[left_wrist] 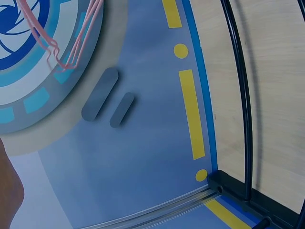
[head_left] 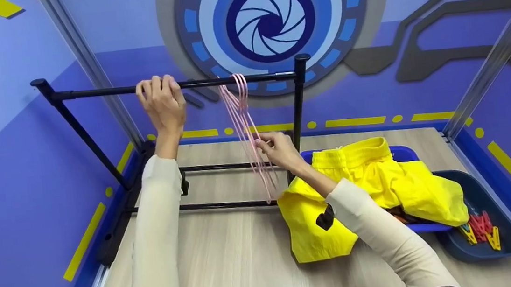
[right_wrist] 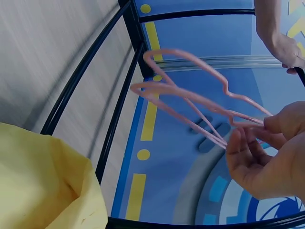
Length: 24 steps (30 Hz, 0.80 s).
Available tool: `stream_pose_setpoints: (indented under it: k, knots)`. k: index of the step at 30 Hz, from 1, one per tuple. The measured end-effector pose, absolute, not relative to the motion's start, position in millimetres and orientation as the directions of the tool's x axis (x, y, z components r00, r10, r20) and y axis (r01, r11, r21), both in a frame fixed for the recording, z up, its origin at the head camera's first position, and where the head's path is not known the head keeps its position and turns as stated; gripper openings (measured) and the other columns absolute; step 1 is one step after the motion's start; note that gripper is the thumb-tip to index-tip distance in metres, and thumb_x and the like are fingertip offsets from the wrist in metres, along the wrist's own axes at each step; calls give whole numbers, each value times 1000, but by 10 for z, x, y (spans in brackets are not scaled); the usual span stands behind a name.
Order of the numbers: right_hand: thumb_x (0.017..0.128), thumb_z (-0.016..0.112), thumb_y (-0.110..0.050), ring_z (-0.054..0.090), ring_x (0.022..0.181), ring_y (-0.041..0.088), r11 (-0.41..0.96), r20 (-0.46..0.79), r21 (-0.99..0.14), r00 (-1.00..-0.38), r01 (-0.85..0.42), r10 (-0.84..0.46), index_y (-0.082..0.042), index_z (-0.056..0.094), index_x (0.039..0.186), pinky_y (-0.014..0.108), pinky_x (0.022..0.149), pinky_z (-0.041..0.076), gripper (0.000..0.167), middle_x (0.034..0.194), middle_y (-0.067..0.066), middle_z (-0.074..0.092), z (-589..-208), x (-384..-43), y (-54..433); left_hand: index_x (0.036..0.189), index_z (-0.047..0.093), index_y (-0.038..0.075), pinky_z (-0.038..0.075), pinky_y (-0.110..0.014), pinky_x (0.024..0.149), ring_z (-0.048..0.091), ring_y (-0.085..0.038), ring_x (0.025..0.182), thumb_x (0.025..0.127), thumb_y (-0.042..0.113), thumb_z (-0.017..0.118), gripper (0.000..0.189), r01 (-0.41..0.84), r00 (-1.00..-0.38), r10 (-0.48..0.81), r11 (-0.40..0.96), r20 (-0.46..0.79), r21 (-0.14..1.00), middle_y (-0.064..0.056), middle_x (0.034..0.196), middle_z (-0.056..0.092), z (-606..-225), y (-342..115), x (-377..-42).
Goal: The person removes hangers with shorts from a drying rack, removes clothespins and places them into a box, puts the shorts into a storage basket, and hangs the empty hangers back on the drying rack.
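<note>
Several thin pink hangers [head_left: 247, 130] hang bunched together from the top bar of a black garment rack [head_left: 105, 92]. My left hand [head_left: 162, 103] grips that bar left of the hangers, its fingers curled over the top. Below the hooks, my right hand [head_left: 279, 149] pinches one of the hangers between thumb and fingers. In the right wrist view the right hand [right_wrist: 267, 152] holds the pink hanger [right_wrist: 190, 98] near its notched shoulder, and the hanger loops spread out to the left. Only a sliver of the left hand shows in the left wrist view.
Yellow pants [head_left: 371, 174] with a black patch lie draped over a blue basket [head_left: 404, 152] at the right. Beside it, a dark teal basin [head_left: 503, 232] holds several red, yellow and blue clothespins [head_left: 481, 227]. Printed walls stand close around the rack.
</note>
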State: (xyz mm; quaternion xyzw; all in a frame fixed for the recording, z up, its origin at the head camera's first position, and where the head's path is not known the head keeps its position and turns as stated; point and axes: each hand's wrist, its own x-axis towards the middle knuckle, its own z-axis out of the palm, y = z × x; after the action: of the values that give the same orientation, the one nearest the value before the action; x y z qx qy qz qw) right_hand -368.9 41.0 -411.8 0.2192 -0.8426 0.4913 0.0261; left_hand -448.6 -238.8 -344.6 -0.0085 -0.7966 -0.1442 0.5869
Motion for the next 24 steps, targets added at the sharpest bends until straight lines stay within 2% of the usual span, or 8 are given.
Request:
stream_pose_setpoints:
  k: [4,7,13,18,24]
  knots:
    - [103,62,-17,60,72,10,371,269,-846,-906,-384,-326,-4,72,126,16,59,46,29,101,18,74,-4096,-3694,425,89,64,3,34,-51,113,55,-38,95,106,26,38,39,184,-308,-150,959,939,214,-18,88,61,-3431,-2402,-4489]
    - [102,62,-17,60,69,10,328,249,-870,-901,-369,-354,-5,69,131,16,59,49,32,98,17,72,-4121,-3710,412,88,63,2,33,-51,113,54,-39,95,106,26,38,39,188,-306,-155,957,939,219,-19,88,61,-3432,-2414,-4491]
    - [104,56,-8,65,73,20,279,259,-877,-874,-391,-412,0,61,138,16,59,49,35,96,21,71,-4172,-3701,313,89,64,1,34,-53,112,54,-39,94,106,26,38,39,195,-301,-160,955,940,225,-19,88,61,-3440,-2422,-4491]
    - [104,54,-2,62,69,11,232,255,-895,-863,-382,-435,1,57,142,15,57,47,39,94,23,70,-4173,-3670,215,89,64,1,33,-52,112,54,-39,93,106,27,38,40,205,-301,-160,952,940,227,-19,87,61,-3431,-2416,-4489]
    - [103,53,-1,61,66,8,210,252,-900,-850,-382,-463,3,57,141,15,56,48,38,93,25,70,-4164,-3642,122,89,63,2,34,-52,111,53,-39,92,106,27,38,39,189,-307,-142,960,941,207,-19,87,60,-3458,-2408,-4491]
